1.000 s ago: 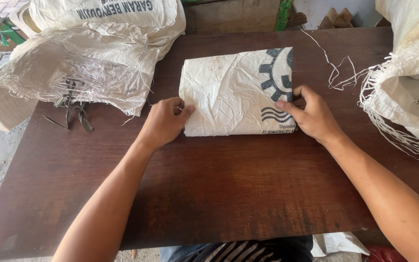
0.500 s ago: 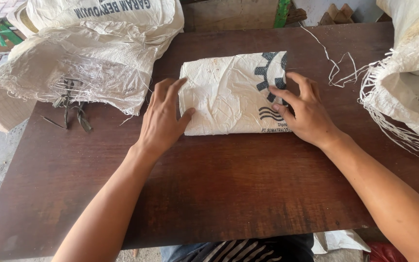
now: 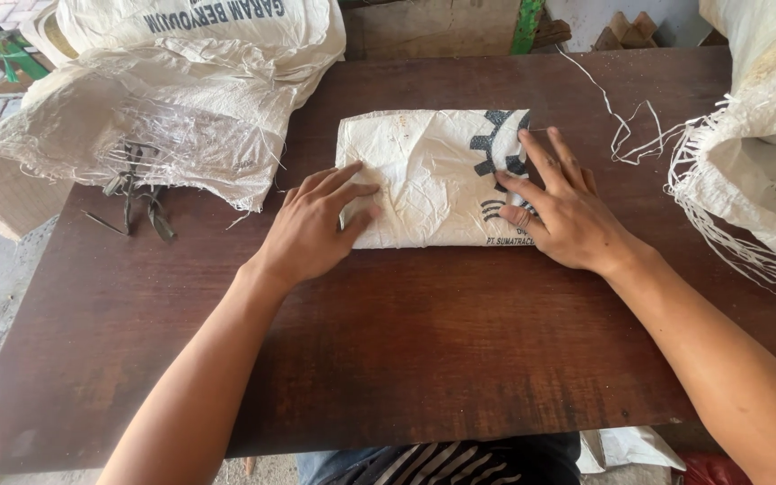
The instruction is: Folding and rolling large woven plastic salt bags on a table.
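Folded white woven sack [image 3: 424,180] flat on brown table [image 3: 406,359], frame centre. Left hand [image 3: 316,229] pressing its left edge, fingers together. Right hand [image 3: 559,211] on its printed right end, fingers spread.

Dark reddish-brown wooden worktop [image 3: 424,359], off-white folded woven sack [image 3: 415,180] printed with a black cogwheel motif and wavy lines, cream translucent sacks [image 3: 163,117], green metal post [image 3: 525,25].

A folded white woven sack [image 3: 428,180] is pressed flat on the dark wooden counter [image 3: 406,359] by the left hand [image 3: 312,229] and right hand [image 3: 563,211], fingers [image 3: 541,157] spread. Crumpled sacks [image 3: 163,108] are piled at far left.
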